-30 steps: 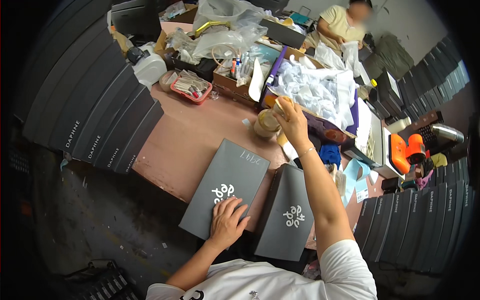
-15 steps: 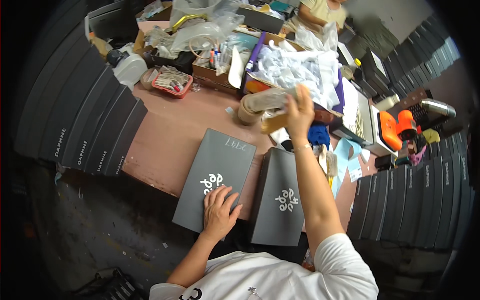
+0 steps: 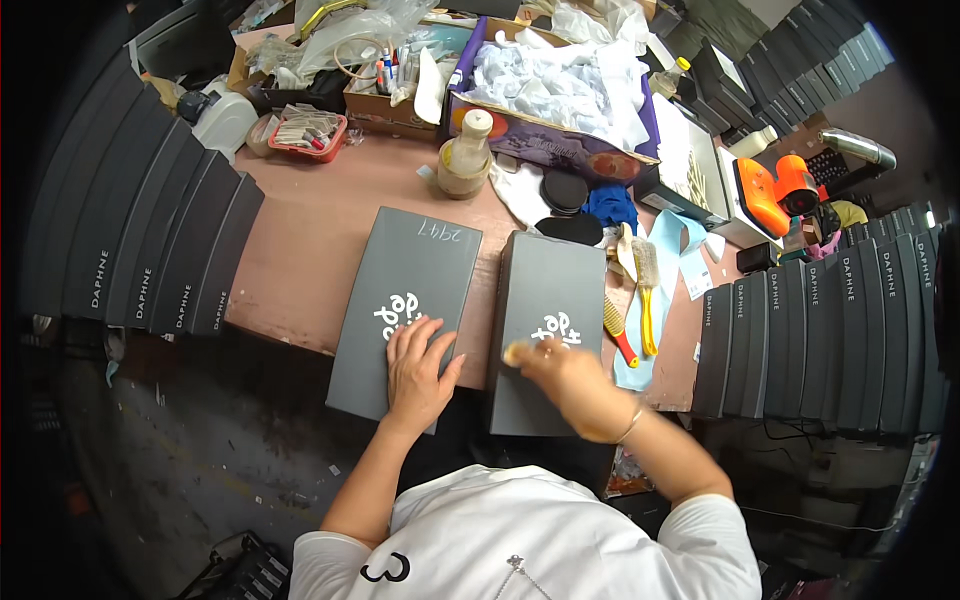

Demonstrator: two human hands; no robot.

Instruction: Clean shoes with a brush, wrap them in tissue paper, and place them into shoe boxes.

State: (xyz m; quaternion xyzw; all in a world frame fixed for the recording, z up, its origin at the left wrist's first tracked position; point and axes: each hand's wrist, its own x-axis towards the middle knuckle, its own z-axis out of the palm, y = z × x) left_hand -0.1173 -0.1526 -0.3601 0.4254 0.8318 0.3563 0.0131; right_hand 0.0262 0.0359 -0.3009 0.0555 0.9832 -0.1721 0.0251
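My left hand [image 3: 421,377] lies on the lid of a dark grey shoe box [image 3: 417,262], its fingers spread and nothing in them. Close to its right, a second grey shoe box [image 3: 556,274] sits at the table's front edge. Over that box's lid my right hand [image 3: 570,385] is closed, slightly blurred. A small tan, pad-like piece [image 3: 515,354] shows at its fingertips; most of it is hidden by the fingers. Behind the boxes, a squat bottle with a pale cap [image 3: 467,157] stands upright on the pink tabletop [image 3: 300,240].
Shoe boxes stand in rows at the left [image 3: 165,240] and right [image 3: 820,340]. A purple carton of white tissue [image 3: 560,90] is at the back. Beside the right box lie a yellow-handled brush [image 3: 647,290], a red-handled brush [image 3: 618,330] and a blue cloth [image 3: 612,205].
My right hand has come from beside the bottle down to the right box, with the tan piece. The bottle, tilted and blurred before, now stands upright. My left hand stays on the left box.
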